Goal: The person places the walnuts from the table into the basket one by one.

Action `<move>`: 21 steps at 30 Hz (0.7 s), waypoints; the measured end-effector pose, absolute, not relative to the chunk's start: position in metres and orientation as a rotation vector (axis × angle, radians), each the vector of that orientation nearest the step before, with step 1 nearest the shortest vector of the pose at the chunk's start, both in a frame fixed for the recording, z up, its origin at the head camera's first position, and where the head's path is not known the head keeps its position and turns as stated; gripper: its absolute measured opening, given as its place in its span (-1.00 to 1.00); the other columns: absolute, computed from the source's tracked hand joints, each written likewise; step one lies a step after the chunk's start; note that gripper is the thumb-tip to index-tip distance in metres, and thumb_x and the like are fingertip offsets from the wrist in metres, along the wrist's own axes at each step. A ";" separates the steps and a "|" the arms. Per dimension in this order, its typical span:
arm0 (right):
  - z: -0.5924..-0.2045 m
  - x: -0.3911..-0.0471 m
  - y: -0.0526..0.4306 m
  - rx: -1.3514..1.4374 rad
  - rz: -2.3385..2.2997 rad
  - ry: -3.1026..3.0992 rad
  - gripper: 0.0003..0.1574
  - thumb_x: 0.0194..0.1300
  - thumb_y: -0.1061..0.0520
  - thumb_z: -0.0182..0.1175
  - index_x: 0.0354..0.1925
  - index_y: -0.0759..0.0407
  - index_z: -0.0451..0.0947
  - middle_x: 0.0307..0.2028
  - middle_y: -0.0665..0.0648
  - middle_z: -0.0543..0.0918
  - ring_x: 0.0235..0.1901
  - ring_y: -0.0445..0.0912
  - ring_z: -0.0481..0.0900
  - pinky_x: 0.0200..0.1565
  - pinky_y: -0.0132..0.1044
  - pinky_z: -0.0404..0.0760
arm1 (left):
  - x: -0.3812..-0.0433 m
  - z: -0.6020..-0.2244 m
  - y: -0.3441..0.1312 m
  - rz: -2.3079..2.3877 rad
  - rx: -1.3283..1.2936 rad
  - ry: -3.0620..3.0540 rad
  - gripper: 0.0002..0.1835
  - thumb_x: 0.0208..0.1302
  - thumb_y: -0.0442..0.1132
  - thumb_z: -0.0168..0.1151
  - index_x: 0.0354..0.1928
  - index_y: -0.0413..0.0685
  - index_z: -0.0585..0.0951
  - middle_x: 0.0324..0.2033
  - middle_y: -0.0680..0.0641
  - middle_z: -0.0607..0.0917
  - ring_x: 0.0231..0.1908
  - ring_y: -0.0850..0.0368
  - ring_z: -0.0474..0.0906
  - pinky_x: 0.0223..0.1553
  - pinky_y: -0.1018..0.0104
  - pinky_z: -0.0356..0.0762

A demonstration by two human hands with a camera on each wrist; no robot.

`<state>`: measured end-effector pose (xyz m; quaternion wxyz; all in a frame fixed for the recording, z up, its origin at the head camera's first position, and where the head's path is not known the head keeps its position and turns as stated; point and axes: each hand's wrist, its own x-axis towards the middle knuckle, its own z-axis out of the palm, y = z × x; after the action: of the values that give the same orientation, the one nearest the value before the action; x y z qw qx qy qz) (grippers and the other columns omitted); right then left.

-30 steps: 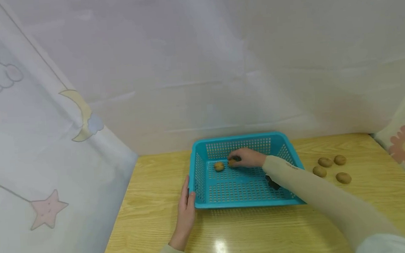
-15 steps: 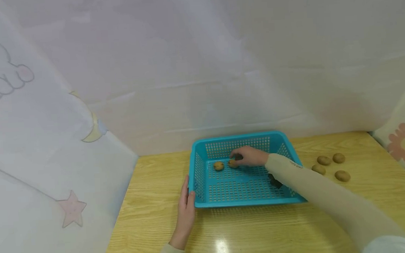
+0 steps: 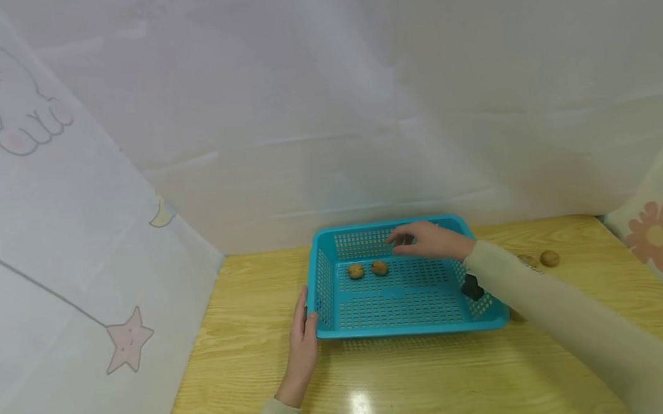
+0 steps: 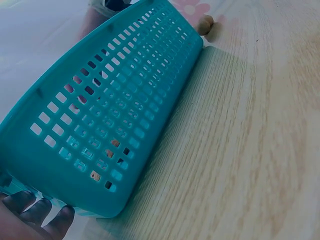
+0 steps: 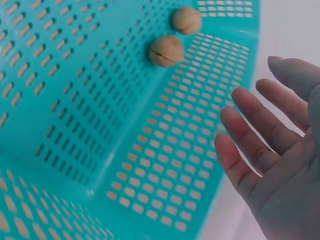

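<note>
A blue perforated plastic basket (image 3: pixel 413 331) stands on the table. Two walnuts lie side by side on its floor toward the back left: the left walnut (image 3: pixel 356 271) and the right walnut (image 3: pixel 379 268). My left hand (image 3: pixel 302 354) rests against the basket's left wall, fingers extended along the outside; in the left wrist view its fingertips (image 4: pixel 62 220) touch the basket's end. Over the back of the basket hovers my right hand (image 3: pixel 432 240), its fingers loosely spread and holding nothing. The right wrist view shows this right hand (image 5: pixel 280 135) apart from both walnuts.
Right of the basket, more walnuts lie on the wooden table (image 3: pixel 247 313): one walnut (image 3: pixel 550 258) in full view, others partly hidden by the right sleeve (image 3: pixel 554 307). A pale cloth backdrop (image 3: pixel 327 137) rises behind the table and at its left side.
My right hand has let go of the right walnut, leaving it in the basket, and has risen away to the right. The left hand keeps its place on the basket.
</note>
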<state>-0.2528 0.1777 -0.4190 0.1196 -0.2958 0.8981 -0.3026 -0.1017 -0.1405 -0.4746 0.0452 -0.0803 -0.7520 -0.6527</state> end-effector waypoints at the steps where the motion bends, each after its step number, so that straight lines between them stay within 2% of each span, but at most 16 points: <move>1: -0.415 -0.251 0.181 -0.857 -0.898 2.628 -0.57 0.32 -0.11 0.13 0.12 -0.06 0.50 0.01 0.03 0.60 -0.08 -0.12 0.54 -0.12 -0.16 0.56 | -0.102 -0.474 -0.140 -1.991 -0.247 -2.293 -0.45 0.48 -0.35 -0.27 0.46 0.05 -0.02 0.43 -0.06 0.02 0.39 0.01 -0.01 0.30 0.13 0.09; 5: -0.405 -0.244 0.193 -0.874 -0.934 2.655 -0.59 0.32 -0.07 0.14 0.11 -0.02 0.51 0.00 0.01 0.60 -0.07 -0.08 0.55 -0.12 -0.14 0.56 | -0.102 -0.473 -0.139 -1.976 -0.253 -2.285 -0.44 0.47 -0.37 -0.26 0.46 -0.01 -0.02 0.43 -0.16 0.03 0.38 -0.04 0.02 0.27 0.09 0.12; 11: -0.395 -0.236 0.209 -0.889 -0.971 2.670 -0.60 0.33 -0.03 0.13 0.09 0.04 0.52 -0.01 0.03 0.61 -0.08 -0.07 0.55 -0.13 -0.14 0.55 | -0.103 -0.473 -0.140 -1.970 -0.247 -2.293 -0.44 0.48 -0.38 -0.27 0.46 -0.05 -0.03 0.43 -0.14 0.03 0.38 -0.05 0.03 0.28 0.11 0.13; 14: -0.390 -0.232 0.217 -0.881 -0.990 2.667 -0.63 0.34 -0.01 0.13 0.08 0.02 0.53 0.00 0.00 0.60 -0.09 -0.10 0.55 -0.13 -0.15 0.55 | -0.103 -0.474 -0.140 -1.982 -0.246 -2.290 -0.44 0.48 -0.37 -0.27 0.46 -0.03 -0.03 0.42 -0.11 0.03 0.38 -0.05 0.03 0.28 0.10 0.13; 17: -0.388 -0.229 0.226 -0.884 -0.983 2.681 -0.63 0.34 -0.02 0.13 0.07 0.01 0.54 -0.01 -0.01 0.60 -0.12 -0.12 0.55 -0.17 -0.17 0.55 | -0.107 -0.484 -0.142 -1.993 -0.262 -2.268 -0.44 0.49 -0.34 -0.26 0.46 0.08 -0.01 0.43 -0.10 0.03 0.38 -0.03 0.02 0.28 0.11 0.12; 21: -0.390 -0.226 0.238 -0.908 -0.968 2.709 -0.63 0.33 -0.06 0.13 0.06 0.01 0.54 -0.01 -0.02 0.60 -0.13 -0.14 0.55 -0.22 -0.20 0.55 | -0.108 -0.484 -0.142 -2.001 -0.273 -2.261 -0.44 0.49 -0.34 -0.27 0.46 0.09 -0.02 0.43 -0.11 0.02 0.38 -0.03 0.03 0.28 0.10 0.13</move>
<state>-0.2255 0.2376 -0.3897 0.0624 -0.3003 0.8963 -0.3202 -0.1076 -0.1420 -0.4844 0.0550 -0.0899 -0.7446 -0.6591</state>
